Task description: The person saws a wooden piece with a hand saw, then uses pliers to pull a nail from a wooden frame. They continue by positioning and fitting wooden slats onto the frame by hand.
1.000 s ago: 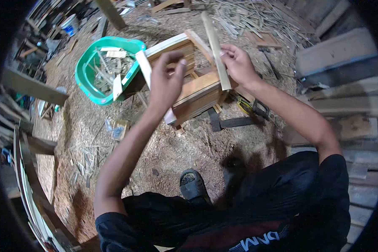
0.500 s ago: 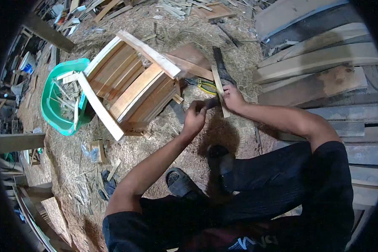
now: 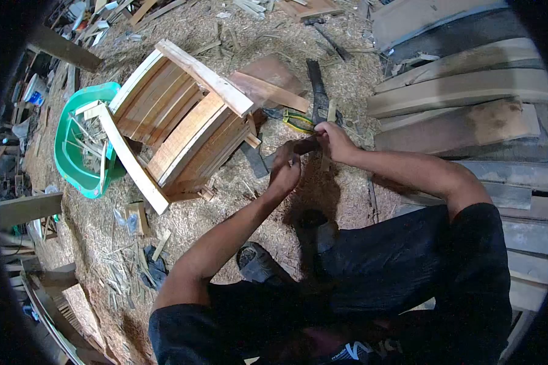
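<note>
My left hand (image 3: 284, 171) is closed around a dark, blocky piece (image 3: 307, 145) whose exact kind I cannot make out. My right hand (image 3: 337, 145) is closed at the other end of that piece, with a thin, pale wooden strip (image 3: 331, 111) at its fingers. The strip shows above and below the hand; its middle is hidden. Just beyond my fingers lie pliers with yellow-green handles (image 3: 298, 121) and a long dark bar (image 3: 316, 85). A slatted wooden frame (image 3: 182, 115) stands tilted to the left of my hands.
A green basin (image 3: 73, 164) with wood scraps stands left of the frame. A hammer (image 3: 332, 39) lies farther out. Stacked boards (image 3: 463, 88) line the right side. A flat board (image 3: 274, 91) lies behind the pliers. Shavings cover the ground around my sandals (image 3: 262, 263).
The wooden strip has turned more upright and slid lower behind my right hand. My left hand has shifted slightly toward me. The whole view has moved a little.
</note>
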`<state>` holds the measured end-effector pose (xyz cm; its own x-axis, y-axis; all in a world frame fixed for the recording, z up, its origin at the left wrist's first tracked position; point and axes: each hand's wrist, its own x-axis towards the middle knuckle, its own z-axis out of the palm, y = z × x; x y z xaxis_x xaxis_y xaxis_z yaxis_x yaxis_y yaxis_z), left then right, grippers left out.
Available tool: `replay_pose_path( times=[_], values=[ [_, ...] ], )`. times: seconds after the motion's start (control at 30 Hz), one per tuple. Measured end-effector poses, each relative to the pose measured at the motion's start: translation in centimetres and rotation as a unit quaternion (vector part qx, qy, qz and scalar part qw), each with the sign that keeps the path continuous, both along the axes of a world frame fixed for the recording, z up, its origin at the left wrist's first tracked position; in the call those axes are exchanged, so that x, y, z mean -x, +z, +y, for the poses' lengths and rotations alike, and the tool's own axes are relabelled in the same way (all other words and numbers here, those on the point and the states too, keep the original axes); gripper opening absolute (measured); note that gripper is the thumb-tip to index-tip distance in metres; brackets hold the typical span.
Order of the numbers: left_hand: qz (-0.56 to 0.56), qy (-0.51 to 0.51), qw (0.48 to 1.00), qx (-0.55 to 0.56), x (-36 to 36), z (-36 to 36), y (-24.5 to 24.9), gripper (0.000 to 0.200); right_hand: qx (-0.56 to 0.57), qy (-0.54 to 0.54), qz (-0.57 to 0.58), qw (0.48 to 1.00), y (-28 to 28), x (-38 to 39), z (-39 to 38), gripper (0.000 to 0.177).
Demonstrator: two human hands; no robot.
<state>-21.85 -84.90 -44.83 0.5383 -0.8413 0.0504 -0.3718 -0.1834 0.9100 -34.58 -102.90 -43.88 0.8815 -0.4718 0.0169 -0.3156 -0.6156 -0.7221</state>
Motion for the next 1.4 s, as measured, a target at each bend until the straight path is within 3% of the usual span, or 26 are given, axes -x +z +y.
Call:
replay_pose_path(
  times=[0.07,0.1,0.13,0.2,0.23,0.27,0.47,0.53,0.57,0.6,0.63,0.67,0.77,0.87,1.03,1.13,1.23,1.33,1.37,1.4],
  values=[
    [-0.011,0.074,0.997,-0.017,0.1,0.6,-0.3,0.039,-0.045,0.006,0.0,0.999,-0.5,-1.9,0.1,0.031],
    [-0.001,0.06,0.997,-0.045,-0.4,0.8,0.2,0.042,-0.067,0.008,0.0,0.998,-0.9,-2.9,0.4,0.031],
    [0.01,0.047,0.996,-0.072,-0.9,1.0,0.8,0.045,-0.01,-0.02,0.069,0.997,-1.2,-4.0,0.9,0.031],
    [0.012,0.034,0.992,-0.121,-1.4,1.2,1.6,0.05,0.028,0.014,0.079,0.996,-1.7,-5.8,1.0,0.023],
    [0.011,0.033,0.994,-0.1,-1.7,1.2,1.6,0.05,0.048,0.029,0.084,0.995,-1.9,-6.6,0.9,0.018],
    [0.011,0.032,0.996,-0.078,-2.0,1.1,1.7,0.051,0.049,0.039,0.162,0.985,-2.0,-7.3,0.5,0.018],
    [0.077,0.059,0.994,-0.052,-2.8,-0.5,3.0,0.05,0.134,0.036,0.128,0.982,-8.5,-8.1,-1.0,0.033],
    [0.1,0.053,0.993,-0.017,-2.6,-0.3,6.4,0.047,0.169,0.054,0.255,0.951,-5.8,-9.0,-0.6,0.031],
    [0.105,0.048,0.993,-0.001,-2.8,-0.2,7.1,0.046,0.081,0.057,0.165,0.981,-11.4,-8.4,-3.0,0.03],
    [0.035,0.029,0.998,0.04,-3.2,-0.1,7.8,0.044,-0.009,0.069,0.077,0.995,-17.0,-7.9,-5.3,0.028],
    [0.122,0.033,0.992,-0.005,-3.2,0.1,11.2,0.042,-0.151,0.074,0.004,0.986,-16.9,-7.7,-5.2,0.021],
    [0.089,0.009,0.996,0.029,-3.4,0.3,11.5,0.04,-0.287,0.082,-0.067,0.952,-16.5,-8.1,-5.0,0.015],
    [0.037,-0.053,0.993,0.098,-4.3,1.3,15.1,0.04,-0.307,0.065,-0.062,0.947,-8.8,-9.9,-3.8,0.017],
    [-0.039,-0.106,0.982,0.154,-6.9,2.3,18.3,0.038,-0.187,-0.026,0.019,0.982,2.0,-8.9,-0.9,0.025],
    [-0.11,-0.103,0.964,0.217,-11.0,4.7,25.4,0.037,0.06,-0.087,-0.188,0.976,13.4,-12.2,0.7,0.032],
    [-0.258,0.083,0.949,0.16,-17.5,6.9,27.1,0.041,0.002,-0.098,-0.227,0.969,18.4,-15.1,1.2,0.034],
    [-0.379,0.299,0.874,0.063,-24.4,10.0,25.3,0.058,-0.214,-0.058,-0.281,0.934,23.5,-18.3,4.8,0.037],
    [-0.204,0.379,0.902,-0.009,-27.7,12.1,21.3,0.068,-0.269,-0.022,-0.203,0.941,25.8,-21.0,6.7,0.037],
    [-0.05,0.313,0.948,0.026,-27.7,12.5,20.5,0.078,-0.292,-0.011,-0.175,0.94,27.0,-21.8,8.2,0.036],
    [-0.093,0.322,0.942,0.018,-27.8,12.4,19.4,0.081,-0.337,0.025,-0.164,0.927,27.0,-22.9,9.0,0.035]
  ],
)
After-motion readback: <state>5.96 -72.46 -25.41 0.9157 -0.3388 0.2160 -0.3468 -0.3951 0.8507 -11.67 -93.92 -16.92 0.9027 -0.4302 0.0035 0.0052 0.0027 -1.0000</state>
